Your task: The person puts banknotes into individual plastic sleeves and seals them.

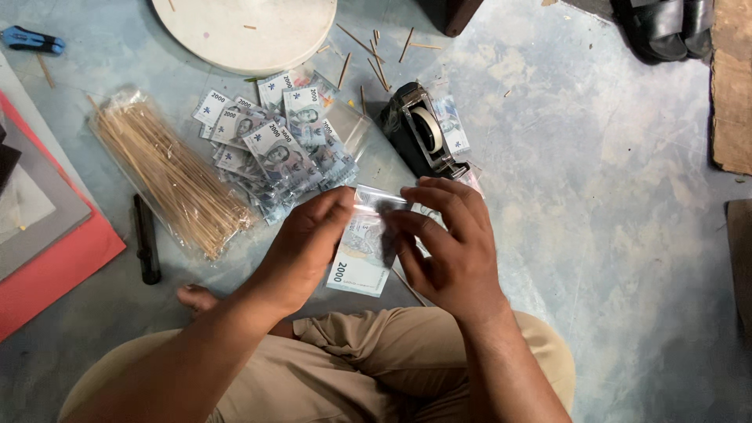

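Banknote: a grey-white banknote [362, 254] in a clear plastic sleeve, held just above the person's lap, over the floor; upper end glossy, lower end hanging free and tilted.
Left hand: the left hand [307, 239] pinches the sleeve's upper left edge, thumb and fingers closed on it.
Right hand: the right hand [448, 243] grips the upper right edge, fingertips curled onto the plastic.
Tape dispenser: a black tape dispenser [419, 129] sits just beyond the right hand, near but apart.
Note pile: a loose pile of banknotes [274, 145] lies beyond the left hand.
Sticks: a bag of thin wooden sticks [168, 176] lies left of the pile, touching its edge.
Left margin: a black pen [146, 239] and a red board [59, 274].
Open room: blue-grey floor [595, 204] to the right is bare up to the cardboard [732, 86].
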